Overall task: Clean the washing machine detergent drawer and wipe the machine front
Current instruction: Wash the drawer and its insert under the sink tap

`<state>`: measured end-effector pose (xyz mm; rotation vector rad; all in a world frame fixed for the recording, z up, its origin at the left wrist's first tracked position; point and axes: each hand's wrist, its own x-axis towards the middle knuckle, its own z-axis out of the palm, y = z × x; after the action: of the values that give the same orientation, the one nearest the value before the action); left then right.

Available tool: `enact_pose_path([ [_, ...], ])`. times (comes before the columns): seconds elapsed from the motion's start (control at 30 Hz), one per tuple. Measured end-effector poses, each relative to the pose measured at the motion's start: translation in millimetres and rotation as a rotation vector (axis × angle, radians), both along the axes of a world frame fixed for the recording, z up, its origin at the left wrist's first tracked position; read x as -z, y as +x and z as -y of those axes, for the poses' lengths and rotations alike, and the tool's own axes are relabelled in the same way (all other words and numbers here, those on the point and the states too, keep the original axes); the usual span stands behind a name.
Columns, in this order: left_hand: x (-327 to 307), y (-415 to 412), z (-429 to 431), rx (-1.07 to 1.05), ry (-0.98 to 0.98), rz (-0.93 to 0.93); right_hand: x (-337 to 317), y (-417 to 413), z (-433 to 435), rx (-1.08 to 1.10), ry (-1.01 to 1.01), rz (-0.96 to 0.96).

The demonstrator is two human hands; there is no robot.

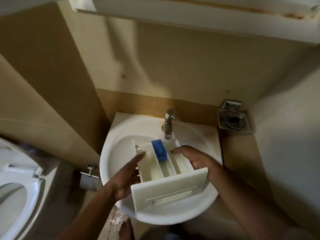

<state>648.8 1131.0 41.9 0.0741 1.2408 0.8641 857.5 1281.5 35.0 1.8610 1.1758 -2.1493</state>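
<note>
The white detergent drawer (166, 189) lies over the white sink (117, 153), its front panel toward me and its compartments pointing at the tap. A blue insert (159, 149) sits in the middle compartment at the far end. My left hand (128, 172) lies along the drawer's left side with fingers stretched out straight, fingertips near the left compartment. My right hand (194, 158) holds the drawer's right side, fingers reaching into the right compartment. Water runs from the chrome tap (168, 123) into the drawer's far right end.
A toilet (17, 187) with raised lid stands at the left. A toilet-paper holder (89, 175) hangs below the sink's left. A floor drain grate (234, 121) lies right of the sink. A white cabinet (207, 14) hangs overhead. My bare foot (126, 229) stands on wet floor.
</note>
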Motion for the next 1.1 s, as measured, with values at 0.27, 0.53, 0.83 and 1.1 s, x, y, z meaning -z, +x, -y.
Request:
enact_pose_path([
  [0.27, 16.6, 42.9, -19.8, -0.206, 0.019, -0.243, -18.4, 16.0, -62.0, -0.521, 0.216, 0.088],
  [0.53, 25.2, 47.0, 3.9, -0.439, 0.048, -0.338, 6.0, 0.6, -15.2, -0.669, 0.656, 0.233],
  [0.83, 21.0, 43.0, -3.7, -0.351, 0.110, -0.358, -59.1, -59.5, -36.2, -0.281, 1.004, 0.361],
  [1.1, -1.7, 14.5, -2.3, -0.215, 0.016, -0.486, -79.7, 1.3, -26.2, -0.279, 0.792, 0.380],
])
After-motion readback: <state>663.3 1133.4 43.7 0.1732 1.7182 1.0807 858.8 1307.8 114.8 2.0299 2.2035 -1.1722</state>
